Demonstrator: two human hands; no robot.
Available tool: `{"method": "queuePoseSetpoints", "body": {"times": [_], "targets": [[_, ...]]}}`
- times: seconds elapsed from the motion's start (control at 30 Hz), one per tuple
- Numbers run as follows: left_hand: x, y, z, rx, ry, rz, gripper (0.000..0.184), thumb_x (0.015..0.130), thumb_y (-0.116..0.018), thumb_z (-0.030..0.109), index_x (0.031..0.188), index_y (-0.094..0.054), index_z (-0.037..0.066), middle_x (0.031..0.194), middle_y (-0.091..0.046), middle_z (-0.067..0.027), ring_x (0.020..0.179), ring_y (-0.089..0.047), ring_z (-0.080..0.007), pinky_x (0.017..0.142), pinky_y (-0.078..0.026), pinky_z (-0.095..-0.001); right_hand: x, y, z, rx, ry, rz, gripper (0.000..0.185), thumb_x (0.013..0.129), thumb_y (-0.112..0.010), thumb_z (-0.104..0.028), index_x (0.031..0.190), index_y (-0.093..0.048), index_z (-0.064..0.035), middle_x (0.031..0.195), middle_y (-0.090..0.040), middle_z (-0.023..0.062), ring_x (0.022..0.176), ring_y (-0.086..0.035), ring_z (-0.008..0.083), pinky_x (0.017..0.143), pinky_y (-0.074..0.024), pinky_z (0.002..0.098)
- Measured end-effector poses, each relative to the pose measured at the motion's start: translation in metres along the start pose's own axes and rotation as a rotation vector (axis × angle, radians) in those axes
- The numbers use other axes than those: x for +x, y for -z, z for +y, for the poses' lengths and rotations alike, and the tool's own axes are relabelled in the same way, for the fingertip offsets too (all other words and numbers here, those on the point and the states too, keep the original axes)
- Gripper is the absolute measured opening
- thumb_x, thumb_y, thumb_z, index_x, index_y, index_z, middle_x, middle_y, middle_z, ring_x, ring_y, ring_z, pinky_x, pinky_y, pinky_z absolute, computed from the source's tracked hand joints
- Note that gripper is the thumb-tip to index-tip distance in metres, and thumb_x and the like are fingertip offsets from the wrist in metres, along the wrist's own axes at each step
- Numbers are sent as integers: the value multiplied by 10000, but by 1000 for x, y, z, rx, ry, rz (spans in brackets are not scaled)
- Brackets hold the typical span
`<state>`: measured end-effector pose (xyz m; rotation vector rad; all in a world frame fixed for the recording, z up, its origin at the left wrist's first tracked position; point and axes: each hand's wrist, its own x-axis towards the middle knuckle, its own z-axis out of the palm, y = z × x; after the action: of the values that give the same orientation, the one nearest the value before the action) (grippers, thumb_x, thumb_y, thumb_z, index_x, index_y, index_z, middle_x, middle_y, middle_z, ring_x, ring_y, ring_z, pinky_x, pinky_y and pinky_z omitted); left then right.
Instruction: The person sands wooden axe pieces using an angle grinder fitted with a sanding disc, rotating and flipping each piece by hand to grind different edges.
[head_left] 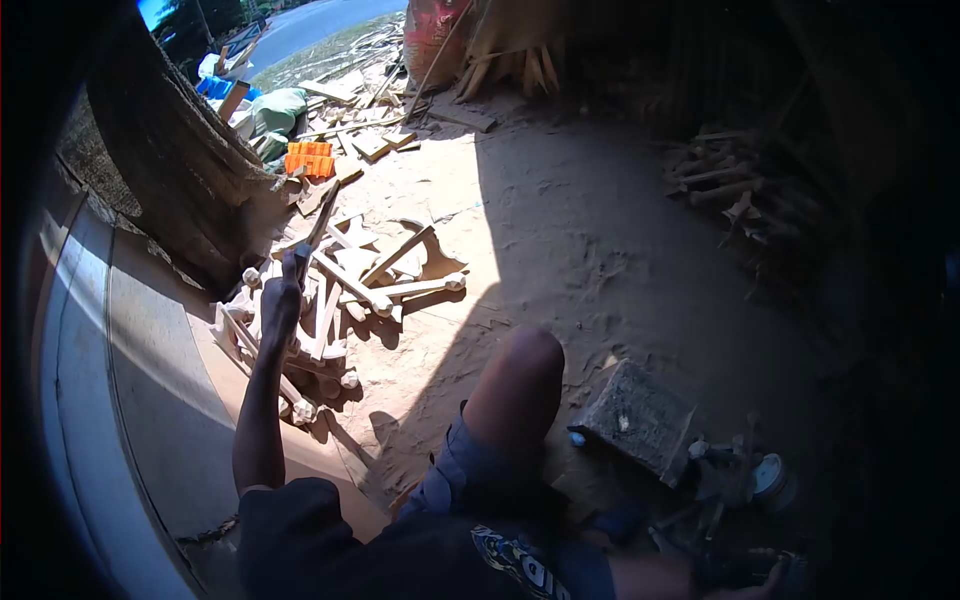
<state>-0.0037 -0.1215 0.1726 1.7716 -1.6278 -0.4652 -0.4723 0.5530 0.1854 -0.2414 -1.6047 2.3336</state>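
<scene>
My left hand [281, 302] is stretched out over a heap of carved wooden pieces [385, 292], its fingers closed round a long narrow piece of wood [322, 222]. That piece points up and away and looks dark along its side. Several pieces in the heap have rounded, knobbed ends; some lie in sun, others in shade. Down in the deep shade at the lower right, my right hand [776, 574] is closed beside a dark object [735, 566]. What it grips is too dark to make out.
A rough block [634, 420] sits right of my knee, near a round tin [769, 476] and small items. More wood pieces [725, 180] lie in shade at right. A tree trunk [165, 150], an orange plastic object [309, 159] and scrap wood [370, 146] stand farther off.
</scene>
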Motion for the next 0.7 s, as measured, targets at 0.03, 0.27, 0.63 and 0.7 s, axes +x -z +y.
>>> {"method": "queuePoseSetpoints", "body": {"times": [0.03, 0.27, 0.63, 0.7], "targets": [[-6, -6, 21, -37, -42, -55, 865, 1003, -300, 697, 627, -550, -41, 568, -526, -152, 578, -508, -294, 610, -368, -459, -2, -2, 2, -1, -12, 29, 374, 875, -643, -312, 1115, -638, -25, 963, -666, 101, 809, -646, 225, 713, -551, 369], [-83, -78, 211, -166, -953, -658, 654, 853, -643, 613, 695, -561, -16, 548, -469, -141, 499, -442, -298, 528, -356, -420, 1, 7, -11, 49, -107, 14, 349, 879, -641, -282, 1103, -662, -16, 974, -674, 97, 858, -646, 228, 756, -546, 361], [-254, -335, 318, 94, -2122, -882, 234, 818, -674, 244, 1045, -731, 243, 1149, -648, -3, 1088, -587, -209, 873, -435, -425, -10, 33, -21, 167, -32, 104, 338, 926, -623, -258, 1176, -591, -33, 1021, -665, 111, 855, -641, 229, 759, -537, 364], [-275, -369, 294, 244, -1977, -833, 265, 819, -656, 225, 1071, -726, 262, 1249, -616, -2, 1179, -552, -193, 939, -403, -423, -4, 51, -16, 168, -36, 108, 351, 940, -614, -272, 1194, -579, -33, 1042, -657, 113, 880, -637, 230, 773, -533, 362]]}}
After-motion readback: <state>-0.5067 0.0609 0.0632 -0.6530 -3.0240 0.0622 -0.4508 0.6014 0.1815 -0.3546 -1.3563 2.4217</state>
